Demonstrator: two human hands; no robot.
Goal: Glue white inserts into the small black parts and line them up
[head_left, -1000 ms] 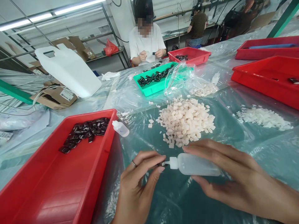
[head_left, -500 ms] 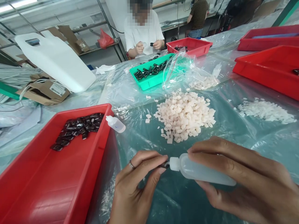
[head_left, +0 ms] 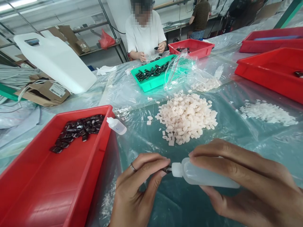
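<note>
Between thumb and fingertips, my left hand [head_left: 142, 186] pinches a small black piece [head_left: 167, 169], mostly covered by the fingers. My right hand [head_left: 246, 176] grips a translucent white squeeze bottle [head_left: 208, 173], lying nearly level with its nozzle pointing left. The nozzle tip meets the black piece, though I cannot tell whether it is inside or only touching. Beyond my hands lies a heap of small cream-white plastic pieces [head_left: 188, 116]. Similar black pieces [head_left: 78, 129] are gathered at the far end of a red tray [head_left: 94, 164] on the left.
A small white bottle [head_left: 117, 125] leans at the red tray's edge. Farther back stand a green tray [head_left: 151, 83] of black pieces, a clear bag [head_left: 182, 72] and a big white jug [head_left: 56, 63]. Small white bits [head_left: 268, 112] and red bins [head_left: 270, 67] are at right. A co-worker [head_left: 144, 34] sits opposite.
My hands stay almost in place, with the bottle shifted very slightly at the black piece. Across the table, the co-worker's hands have lowered and moved a little.
</note>
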